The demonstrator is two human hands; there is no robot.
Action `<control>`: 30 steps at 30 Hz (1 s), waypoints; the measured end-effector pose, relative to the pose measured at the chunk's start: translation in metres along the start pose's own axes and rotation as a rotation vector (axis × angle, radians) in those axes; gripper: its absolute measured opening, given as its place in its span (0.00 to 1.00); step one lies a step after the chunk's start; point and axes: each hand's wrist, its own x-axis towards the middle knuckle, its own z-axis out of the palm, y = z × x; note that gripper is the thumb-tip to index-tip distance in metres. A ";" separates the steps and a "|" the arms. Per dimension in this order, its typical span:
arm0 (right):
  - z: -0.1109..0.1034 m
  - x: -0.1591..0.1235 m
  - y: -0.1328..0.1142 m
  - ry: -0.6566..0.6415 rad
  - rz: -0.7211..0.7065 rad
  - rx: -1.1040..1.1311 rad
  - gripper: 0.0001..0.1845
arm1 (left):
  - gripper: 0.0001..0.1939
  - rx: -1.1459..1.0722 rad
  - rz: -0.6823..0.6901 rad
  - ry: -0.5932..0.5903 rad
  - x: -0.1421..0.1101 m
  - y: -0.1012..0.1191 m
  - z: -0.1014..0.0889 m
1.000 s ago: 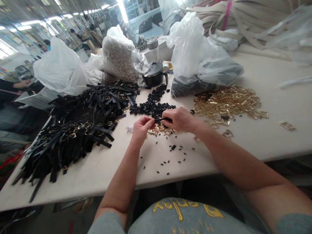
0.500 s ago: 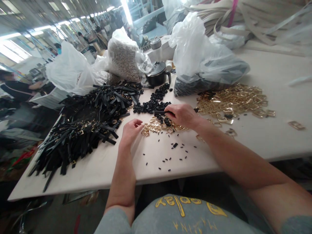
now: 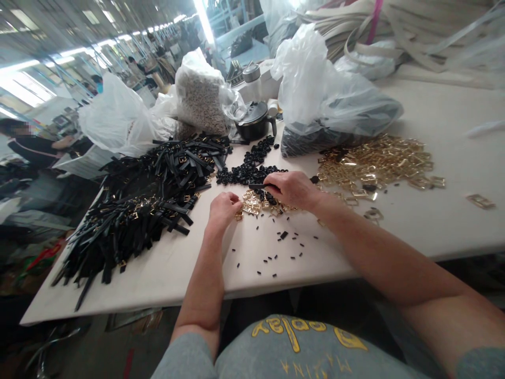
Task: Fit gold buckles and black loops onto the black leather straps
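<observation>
My right hand (image 3: 292, 188) is closed around a black strap (image 3: 257, 186); one end points left past the fingers and its rounded end shows at the right of the hand. My left hand (image 3: 224, 208) has its fingers curled together at the left edge of a small pile of gold buckles (image 3: 252, 202). What lies between those fingertips is hidden. Just behind both hands, black loops (image 3: 246, 175) are heaped. Small black bits (image 3: 284, 235) lie scattered on the pale table in front of the hands.
A large heap of black straps with gold buckles (image 3: 158, 202) covers the left. More gold buckles (image 3: 379, 160) spread at the right. Behind stand a black lidded pot (image 3: 254, 123), plastic bags (image 3: 315, 100) and a bottle (image 3: 252, 79). Another person (image 3: 33, 145) sits far left.
My left hand has shifted right onto the edge of the small buckle pile, and its fingers have drawn together. My right hand still grips the strap, nearly in place.
</observation>
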 end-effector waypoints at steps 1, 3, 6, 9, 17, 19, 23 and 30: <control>0.000 0.000 0.000 0.003 -0.004 0.005 0.10 | 0.03 0.007 -0.016 0.007 0.000 0.001 0.000; 0.000 0.000 0.001 0.019 -0.011 0.012 0.11 | 0.05 0.013 -0.041 0.029 0.001 0.000 0.000; -0.002 0.000 0.001 0.039 -0.009 0.007 0.10 | 0.09 0.015 -0.054 0.079 0.003 -0.003 0.002; -0.005 0.000 0.000 0.049 -0.004 -0.003 0.10 | 0.09 -0.007 -0.056 0.115 0.006 -0.010 0.005; -0.007 0.000 -0.001 0.060 -0.011 0.021 0.11 | 0.14 -0.753 -0.086 0.143 0.002 -0.009 0.004; -0.006 0.000 -0.002 0.053 0.001 0.031 0.11 | 0.16 -0.868 -0.049 0.161 -0.001 -0.002 0.002; -0.005 -0.001 -0.006 0.098 0.046 0.070 0.10 | 0.16 -1.050 -0.001 0.120 -0.008 0.013 0.002; -0.008 -0.002 -0.010 0.144 0.087 0.116 0.09 | 0.16 -1.129 0.028 0.023 -0.020 0.031 0.007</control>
